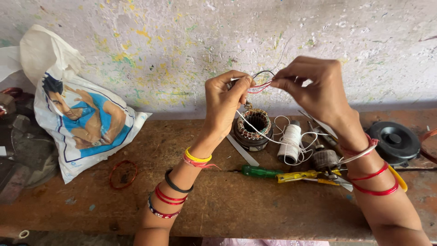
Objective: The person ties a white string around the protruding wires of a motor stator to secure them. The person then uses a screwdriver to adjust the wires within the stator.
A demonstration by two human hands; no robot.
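Where the near edge of the frame cuts both forearms off below the bangles, the rest of the person goes unseen, and the far-left clutter of dark metal parts is too shadowed to identify. On the worn wooden bench (218, 200), nearest the viewer, lie a green-handled screwdriver (257, 171) and a yellow-handled screwdriver (298, 176) end to end, with a red wire loop (123, 174) to the left. Behind these stand a wound motor stator (253, 128), a spool of white thread (290, 143) just right of it, and a small metal rotor (325, 159); a black round cover (393, 142) sits at the right. A white printed plastic bag (73, 114) slumps at the left against the paint-spattered wall (182, 41); its contents are hidden. Raised above the stator, the left hand (225, 102) pinches thin red and black wires (260, 84) between thumb and fingertips, and the right hand (314, 89) pinches the same wires from the other side, fingers closed narrowly. A white thread trails from the left hand down toward the spool, crossing in front of the stator. Wire ends are too fine to resolve.
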